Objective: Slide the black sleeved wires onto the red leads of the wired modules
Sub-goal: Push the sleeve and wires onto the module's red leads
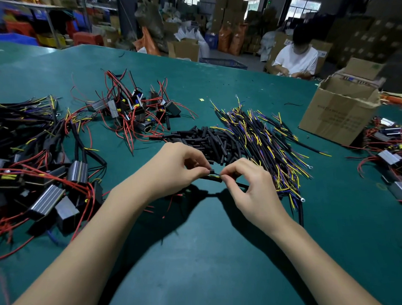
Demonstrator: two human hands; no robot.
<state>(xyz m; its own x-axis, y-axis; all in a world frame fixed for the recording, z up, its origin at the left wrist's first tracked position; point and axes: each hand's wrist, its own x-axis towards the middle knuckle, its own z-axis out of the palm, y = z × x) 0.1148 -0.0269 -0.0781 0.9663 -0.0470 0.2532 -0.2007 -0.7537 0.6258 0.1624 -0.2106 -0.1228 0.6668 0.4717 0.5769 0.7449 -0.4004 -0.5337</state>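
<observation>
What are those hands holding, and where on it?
Both hands pinch one black sleeved wire: left hand at its sleeve end, right hand beside the yellow lead.

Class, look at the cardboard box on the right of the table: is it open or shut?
Open. The cardboard box has its top flaps standing up and apart; its contents cannot be made out.

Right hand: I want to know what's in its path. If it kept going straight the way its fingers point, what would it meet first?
The right hand points left, toward the left hand. It would likely meet that hand's fingertips first, on the same black sleeved wire both pinch; depth is unclear.
</observation>
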